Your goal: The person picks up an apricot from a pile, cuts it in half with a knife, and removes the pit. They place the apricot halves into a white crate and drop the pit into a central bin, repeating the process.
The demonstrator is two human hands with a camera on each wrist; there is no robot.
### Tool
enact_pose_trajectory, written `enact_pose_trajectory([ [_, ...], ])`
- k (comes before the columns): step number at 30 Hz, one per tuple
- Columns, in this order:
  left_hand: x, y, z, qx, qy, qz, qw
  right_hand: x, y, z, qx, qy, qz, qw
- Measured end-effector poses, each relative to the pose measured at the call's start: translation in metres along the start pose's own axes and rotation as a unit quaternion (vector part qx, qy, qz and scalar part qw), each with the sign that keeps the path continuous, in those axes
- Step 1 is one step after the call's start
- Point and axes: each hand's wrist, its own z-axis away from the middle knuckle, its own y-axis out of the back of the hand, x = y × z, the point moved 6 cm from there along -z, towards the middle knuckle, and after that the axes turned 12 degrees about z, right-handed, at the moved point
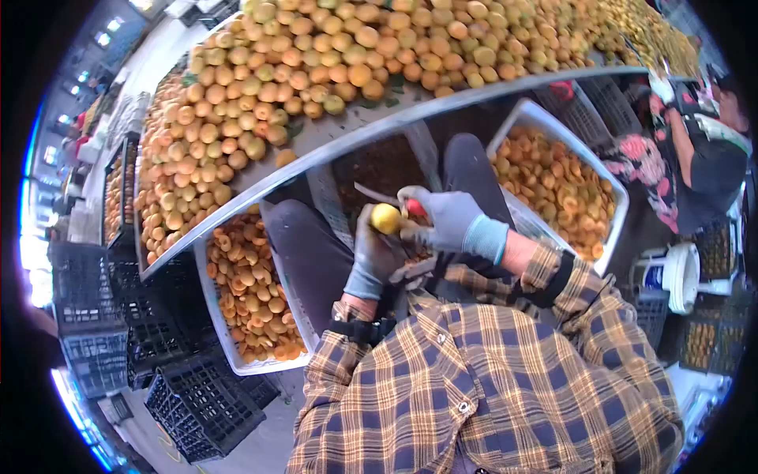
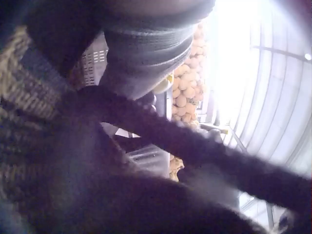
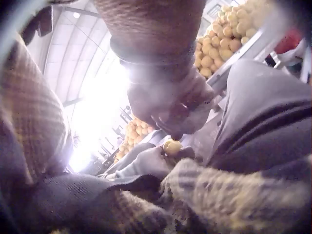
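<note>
In the head view, my gloved left hand (image 1: 373, 257) holds a yellow apricot (image 1: 385, 218) at its fingertips, over my lap. My right hand (image 1: 454, 223), also gloved, grips the red handle of a knife (image 1: 415, 207). Its thin blade points up and left, just beyond the apricot. The right wrist view shows the apricot (image 3: 172, 147) between the two hands, with the right hand (image 3: 170, 105) close above it. A dark strap blocks much of the left wrist view, where the left hand is mostly hidden behind its cuff.
Whole apricots (image 1: 316, 55) cover a metal-edged table (image 1: 355, 130) ahead. Crates of cut apricots stand beside both knees, one left (image 1: 227, 347) and one right (image 1: 620, 221). Black crates (image 1: 201, 403) stack at lower left. Another person (image 1: 711, 158) sits at right near a white bucket (image 1: 681, 276).
</note>
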Motion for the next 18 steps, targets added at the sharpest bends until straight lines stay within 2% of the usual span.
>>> enact_pose_trajectory([
  [1, 0.004, -0.023, 0.012, 0.115, -0.04, -0.127, 0.984, -0.016, -0.003, -0.009, 0.069, 0.061, 0.004, 0.996],
  [2, 0.006, -0.025, 0.021, 0.195, -0.092, -0.125, 0.968, -0.025, -0.009, -0.014, 0.15, 0.12, -0.049, 0.98],
  [3, -0.052, -0.01, -0.025, 0.076, -0.067, -0.143, 0.984, 0.001, 0.018, 0.019, 0.051, 0.09, 0.029, 0.994],
  [4, -0.043, -0.005, -0.018, 0.042, -0.063, -0.155, 0.985, -0.005, 0.011, 0.013, 0.058, 0.098, 0.044, 0.993],
  [5, -0.024, -0.029, 0.017, 0.077, -0.119, -0.207, 0.968, -0.021, 0.0, 0.004, 0.107, 0.157, -0.017, 0.982],
  [6, -0.011, -0.024, 0.02, 0.085, -0.082, -0.262, 0.958, -0.023, -0.011, -0.003, 0.105, 0.145, -0.012, 0.984],
  [7, -0.019, 0.009, -0.001, 0.015, -0.131, -0.204, 0.97, -0.021, -0.02, -0.001, 0.077, 0.149, 0.022, 0.985],
  [9, -0.027, 0.024, -0.016, -0.003, -0.109, -0.117, 0.987, -0.021, -0.021, -0.004, 0.075, 0.187, 0.074, 0.977],
  [11, -0.025, 0.004, -0.002, 0.019, -0.056, -0.085, 0.995, -0.026, -0.019, -0.015, 0.059, 0.217, 0.087, 0.971],
  [12, -0.029, 0.064, -0.043, -0.014, -0.023, -0.145, 0.989, -0.028, -0.019, -0.019, 0.049, 0.259, 0.111, 0.958],
  [13, -0.019, 0.036, -0.026, 0.0, -0.136, -0.152, 0.979, -0.033, -0.018, -0.02, 0.046, 0.3, 0.133, 0.943],
  [14, -0.016, 0.033, -0.024, -0.004, -0.151, -0.178, 0.972, -0.036, -0.02, -0.024, 0.024, 0.322, 0.144, 0.935],
  [15, -0.014, 0.031, -0.024, -0.009, -0.163, -0.202, 0.966, -0.04, -0.022, -0.029, 0.015, 0.322, 0.146, 0.935],
  [17, -0.021, 0.062, -0.039, 0.033, -0.101, -0.145, 0.984, -0.048, -0.024, -0.025, 0.059, 0.307, 0.109, 0.944],
  [18, -0.014, 0.022, -0.008, 0.058, -0.097, -0.088, 0.99, -0.041, -0.034, -0.022, 0.068, 0.262, 0.095, 0.958],
])
